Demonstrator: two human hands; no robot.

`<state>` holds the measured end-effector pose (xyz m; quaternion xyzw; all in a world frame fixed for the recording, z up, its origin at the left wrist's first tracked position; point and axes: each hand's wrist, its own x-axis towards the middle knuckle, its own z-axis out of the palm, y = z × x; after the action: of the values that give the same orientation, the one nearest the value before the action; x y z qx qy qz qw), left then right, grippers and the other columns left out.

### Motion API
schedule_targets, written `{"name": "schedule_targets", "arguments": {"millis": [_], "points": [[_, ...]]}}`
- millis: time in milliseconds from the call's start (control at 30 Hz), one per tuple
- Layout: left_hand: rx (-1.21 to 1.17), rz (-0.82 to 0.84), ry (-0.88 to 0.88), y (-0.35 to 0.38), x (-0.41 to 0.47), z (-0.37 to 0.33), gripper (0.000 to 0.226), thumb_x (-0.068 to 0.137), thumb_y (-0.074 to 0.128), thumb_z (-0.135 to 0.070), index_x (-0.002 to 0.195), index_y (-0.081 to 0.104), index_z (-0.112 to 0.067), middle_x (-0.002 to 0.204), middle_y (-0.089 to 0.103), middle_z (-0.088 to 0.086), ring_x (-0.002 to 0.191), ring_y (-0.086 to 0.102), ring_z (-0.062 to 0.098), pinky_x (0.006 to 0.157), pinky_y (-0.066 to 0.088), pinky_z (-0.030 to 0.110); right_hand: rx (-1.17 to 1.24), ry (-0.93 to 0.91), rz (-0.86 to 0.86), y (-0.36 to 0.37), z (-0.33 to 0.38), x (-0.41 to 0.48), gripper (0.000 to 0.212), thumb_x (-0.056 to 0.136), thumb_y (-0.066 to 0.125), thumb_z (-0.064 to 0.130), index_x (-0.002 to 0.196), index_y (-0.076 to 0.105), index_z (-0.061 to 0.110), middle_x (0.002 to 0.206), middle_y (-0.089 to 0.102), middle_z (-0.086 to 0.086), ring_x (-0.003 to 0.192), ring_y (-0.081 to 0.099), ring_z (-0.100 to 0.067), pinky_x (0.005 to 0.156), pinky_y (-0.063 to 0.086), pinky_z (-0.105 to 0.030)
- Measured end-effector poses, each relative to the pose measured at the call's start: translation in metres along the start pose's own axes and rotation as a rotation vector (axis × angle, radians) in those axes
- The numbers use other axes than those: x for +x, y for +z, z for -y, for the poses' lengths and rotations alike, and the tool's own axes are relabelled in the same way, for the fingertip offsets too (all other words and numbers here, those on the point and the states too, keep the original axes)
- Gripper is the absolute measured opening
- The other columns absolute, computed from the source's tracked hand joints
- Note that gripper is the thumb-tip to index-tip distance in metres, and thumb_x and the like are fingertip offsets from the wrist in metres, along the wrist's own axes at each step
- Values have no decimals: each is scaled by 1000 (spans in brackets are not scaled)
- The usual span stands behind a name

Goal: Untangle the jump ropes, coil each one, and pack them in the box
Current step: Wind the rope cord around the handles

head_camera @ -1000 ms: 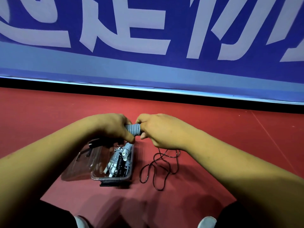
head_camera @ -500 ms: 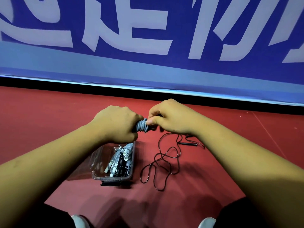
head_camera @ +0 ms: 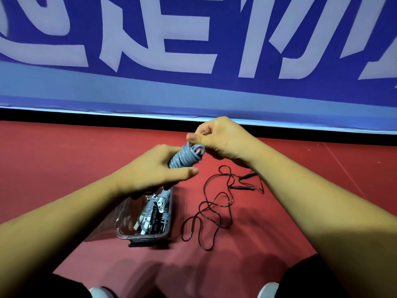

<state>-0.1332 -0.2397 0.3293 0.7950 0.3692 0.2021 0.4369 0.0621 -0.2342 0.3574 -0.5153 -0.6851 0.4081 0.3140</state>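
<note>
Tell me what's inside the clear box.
The clear box holds coiled grey ropes with white handles, plus one black coil. The left hand covers its far end, so anything there is hidden.

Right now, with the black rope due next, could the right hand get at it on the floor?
Probably, once it lets go: the right hand pinches the grey coil, but the black rope lies uncovered on the floor below it.

Bare forearms (head_camera: pixel 71 211), dark legwear (head_camera: pixel 311 280), white shoes (head_camera: pixel 268 290).
Black over both legs, perhaps shorts or trousers; only rounded toe caps (head_camera: pixel 101 293) visible, low at either side.
</note>
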Motion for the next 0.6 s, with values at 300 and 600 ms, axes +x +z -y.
{"name": "schedule_targets", "arguments": {"millis": [300,600], "points": [[-430,-299,-44,10,6,-17,40,89,55,-50,100,46,-14,60,58,20,44,46,25,47,35,29,570,181,139,6,-9,3,30,97,48,0,74,38,15,54,37,-3,47,25,-11,45,14,-24],[-628,-291,-3,8,8,-18,22,98,48,-40,97,46,-18,72,55,19,47,48,26,54,38,33,64,21,-171,-5,-5,-3,17,91,67,25,88,70,9,72,66,-3,60,52,-3,58,40,-17]]}}
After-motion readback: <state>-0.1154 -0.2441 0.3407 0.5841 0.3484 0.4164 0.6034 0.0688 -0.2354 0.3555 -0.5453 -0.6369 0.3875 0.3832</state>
